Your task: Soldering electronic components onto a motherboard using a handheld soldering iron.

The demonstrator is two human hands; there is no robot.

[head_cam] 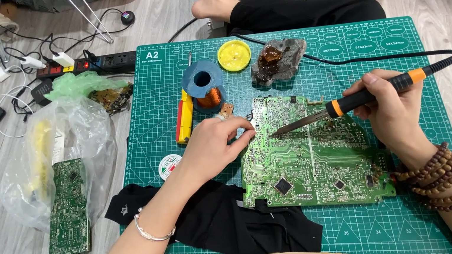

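A green circuit board (309, 162) lies on a green cutting mat (384, 228). My right hand (391, 111) grips a soldering iron (353, 101) with a black and orange handle; its tip touches the board near the upper left. My left hand (214, 146) rests at the board's left edge, fingers pinched together close to the iron's tip. Whether they hold a thin wire I cannot tell. A bangle sits on my left wrist, wooden bead bracelets (445, 178) on my right.
On the mat: a blue spool of copper wire (205, 85), a yellow lid (234, 55), a grey stone with amber rosin (278, 59), a red-yellow tool (183, 117), a solder reel (169, 165), black cloth (234, 221). Left: plastic bag (62, 151), second board (68, 207), power strip (88, 65). Other people's feet (216, 0) beyond.
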